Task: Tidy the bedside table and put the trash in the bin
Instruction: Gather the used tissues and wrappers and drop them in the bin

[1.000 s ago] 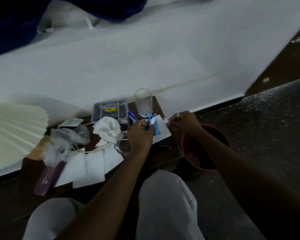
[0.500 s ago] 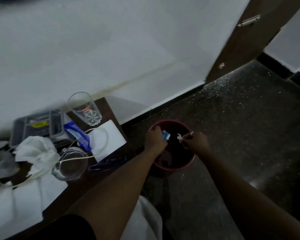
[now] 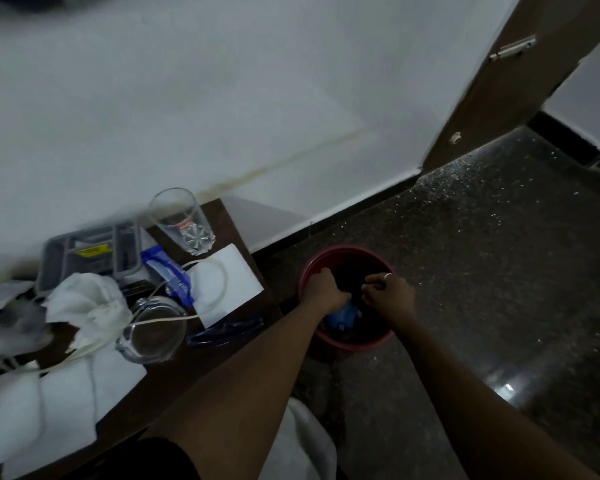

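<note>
fingers [image 3: 374,281] curled, grips unclear, left hand [image 3: 326,289], right hand [image 3: 392,295] over red bin [image 3: 343,252], blue wrapper [image 3: 342,315] inside

Head cam, steep downward, close.

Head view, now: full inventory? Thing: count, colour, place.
bin: 1, red, on the floor right of the table
blue wrapper: 1, blue, inside the bin
tall glass: 1, clear, table's far right corner
glass mug: 1, clear, mid-table
blue packet: 1, blue-white, between tray and paper sheet
tray: 1, grey, table's far side
crumpled tissue: 1, white, in front of the tray
paper sheet: 1, white, table's right edge
napkins: several, white, near left
cord: 1, cream, across sheet and mug
table: 1, brown, left
left hand: in the bin, holds the blue wrapper
right hand: over the bin, fingers curled, ring; contents unseen
</note>
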